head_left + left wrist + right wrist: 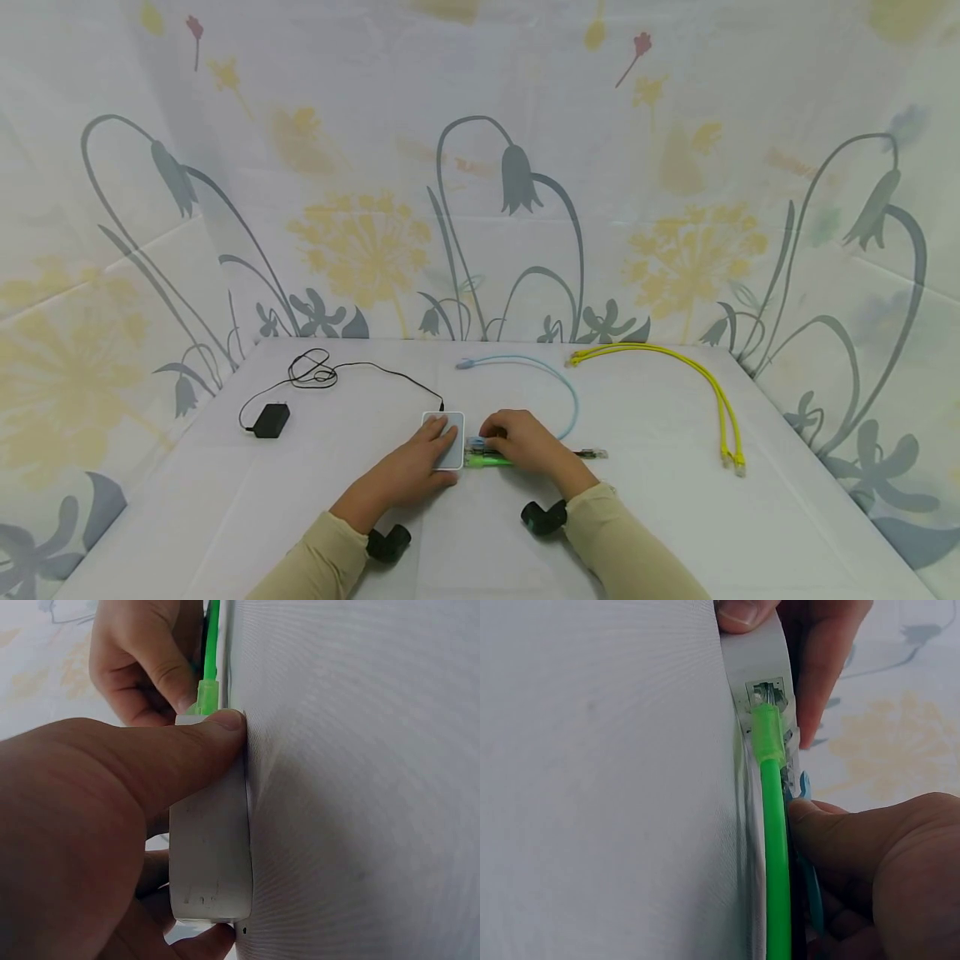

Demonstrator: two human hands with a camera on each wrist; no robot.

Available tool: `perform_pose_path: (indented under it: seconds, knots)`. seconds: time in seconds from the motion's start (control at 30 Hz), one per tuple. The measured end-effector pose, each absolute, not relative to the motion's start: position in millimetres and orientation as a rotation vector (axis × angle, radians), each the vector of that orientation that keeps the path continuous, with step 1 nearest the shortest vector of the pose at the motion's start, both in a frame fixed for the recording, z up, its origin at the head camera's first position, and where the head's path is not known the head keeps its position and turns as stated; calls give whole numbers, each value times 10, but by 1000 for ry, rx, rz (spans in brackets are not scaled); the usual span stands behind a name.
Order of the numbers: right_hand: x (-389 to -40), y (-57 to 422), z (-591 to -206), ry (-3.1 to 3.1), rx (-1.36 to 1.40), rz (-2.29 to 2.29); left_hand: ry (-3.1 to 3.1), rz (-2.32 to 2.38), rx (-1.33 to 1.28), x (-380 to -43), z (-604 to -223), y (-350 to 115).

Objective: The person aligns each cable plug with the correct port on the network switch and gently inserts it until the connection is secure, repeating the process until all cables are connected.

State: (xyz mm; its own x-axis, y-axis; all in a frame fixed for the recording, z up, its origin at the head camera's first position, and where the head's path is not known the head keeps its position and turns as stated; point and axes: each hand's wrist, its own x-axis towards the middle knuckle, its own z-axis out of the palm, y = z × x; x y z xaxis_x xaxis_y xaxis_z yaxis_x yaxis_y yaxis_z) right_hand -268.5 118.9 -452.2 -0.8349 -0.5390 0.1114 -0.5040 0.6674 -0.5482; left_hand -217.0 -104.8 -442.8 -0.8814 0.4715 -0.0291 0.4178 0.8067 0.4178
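Observation:
My left hand (411, 468) grips a small white network box (454, 452), fingers across its top and thumb on its near side. In the right wrist view, the plug of a bright green network cable (776, 847) sits in a port on the box's right side. At that same side my right hand (525, 440) pinches the plug end of a light blue network cable (576, 396), right at the ports. A black network cable (582, 453) passes beneath the right hand, beside the green one, its clear far plug lying on the table.
A thin black power cord (382, 367) enters the box's back and runs left to a black power adapter (272, 421). Two yellow network cables (690, 363) lie curved at the back right of the white table (660, 533). Flower-patterned cloth (480, 250) stands behind.

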Motion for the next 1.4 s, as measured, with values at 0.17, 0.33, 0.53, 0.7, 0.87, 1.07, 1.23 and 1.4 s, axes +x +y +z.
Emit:
perform_pose_path:
  seconds: [0.17, 0.33, 0.53, 0.7, 0.87, 1.07, 1.23, 1.4]
  knots:
    - [-2687, 1185, -4531, 2804, -892, -921, 2858, 615, 707, -2171, -4432, -1049]
    - [-2679, 1185, -4529, 2794, -895, -932, 2853, 621, 700, -2174, -4436, -1048]
    - [-2690, 1182, -4545, 2798, -914, -932, 2852, 617, 688, -2186, -4445, -1048]
    - [-2692, 1182, -4548, 2786, -913, -953, 2852, 615, 684, -2191, -4450, -1047]
    - [-2697, 1183, -4547, 2786, -905, -942, 2849, 619, 682, -2188, -4445, -1046]
    - [-2691, 1181, -4530, 2784, -891, -948, 2846, 630, 684, -2176, -4427, -1043]
    - [-2691, 1182, -4529, 2779, -895, -953, 2845, 632, 685, -2179, -4427, -1041]
    - [-2695, 1184, -4545, 2769, -901, -960, 2838, 636, 673, -2189, -4437, -1041]
